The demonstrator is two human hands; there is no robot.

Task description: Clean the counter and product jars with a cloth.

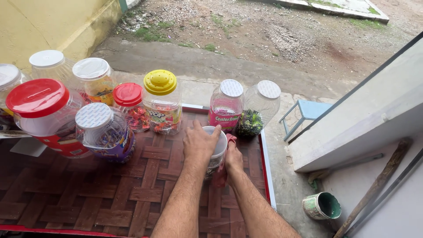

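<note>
A clear plastic jar (217, 161) with a white lid (220, 144) stands on the brown woven-pattern counter (110, 198). My left hand (199, 143) lies flat over the lid, gripping it from above. My right hand (232, 158) presses a red cloth (220, 176) against the jar's right side. Just behind stand a jar with a pink label (226, 107) and a clear jar of green sweets (257, 108), both with white lids.
Several sweet jars crowd the counter's left: a yellow-lidded one (162, 101), a small red-lidded one (130, 107), a large red-lidded one (44, 115), a tilted white-lidded one (105, 132). Off the counter's right edge are a blue stool (306, 112), a paint-stained tin (322, 206) and a stick (379, 185).
</note>
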